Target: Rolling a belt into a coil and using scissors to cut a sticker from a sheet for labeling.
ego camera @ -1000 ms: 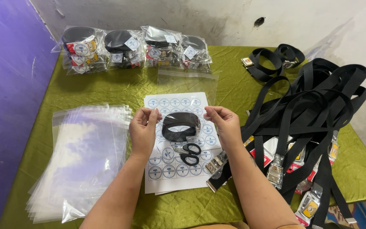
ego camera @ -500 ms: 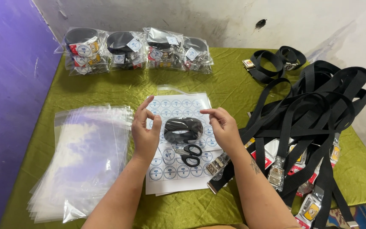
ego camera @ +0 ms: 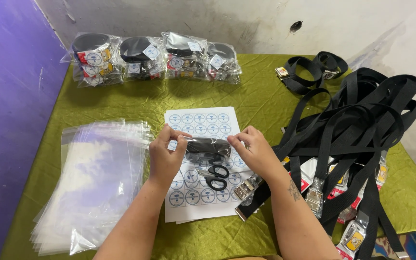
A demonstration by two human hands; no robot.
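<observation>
Raised since earlier: rolled black webbing belt in clear plastic bag (ego camera: 208, 147), centre frame, pinched at its ends by left hand (ego camera: 165, 156) and right hand (ego camera: 253, 153), above white sticker sheet (ego camera: 202, 159) and black-handled scissors (ego camera: 214, 176).

Bagged belts (ego camera: 155, 58) behind round-sticker sheet (ego camera: 203, 168)

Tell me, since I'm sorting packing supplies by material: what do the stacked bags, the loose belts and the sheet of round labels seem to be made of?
The stacked bags look like thin clear plastic film, glossy, with the green cloth showing through. The loose belts appear to be black woven webbing, matte and limp, with shiny metal-looking buckles. The sheet of round labels seems to be white paper, probably adhesive-backed.
</observation>
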